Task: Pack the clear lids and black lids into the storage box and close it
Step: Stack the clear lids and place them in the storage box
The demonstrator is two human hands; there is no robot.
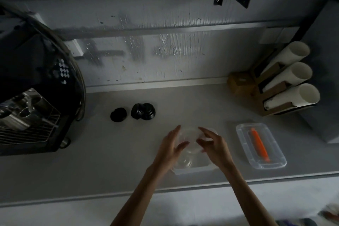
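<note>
A clear storage box (pixel 194 169) stands open on the grey counter near its front edge. Both hands hover over the box's far half, cupped around a stack of clear lids (pixel 190 138). My left hand (pixel 170 149) grips the stack's left side and my right hand (pixel 213 146) its right side. Another clear lid (pixel 184 161) lies inside the box. The box's clear cover with an orange handle (pixel 260 146) lies flat to the right. A single black lid (pixel 118 114) and a short stack of black lids (pixel 143 111) sit on the counter further back left.
A dark coffee machine (pixel 33 88) with a metal drip grate fills the left side. A cardboard holder with three sleeves of white paper cups (pixel 291 77) stands at the back right. The counter's front edge (pixel 183 188) runs just below the box.
</note>
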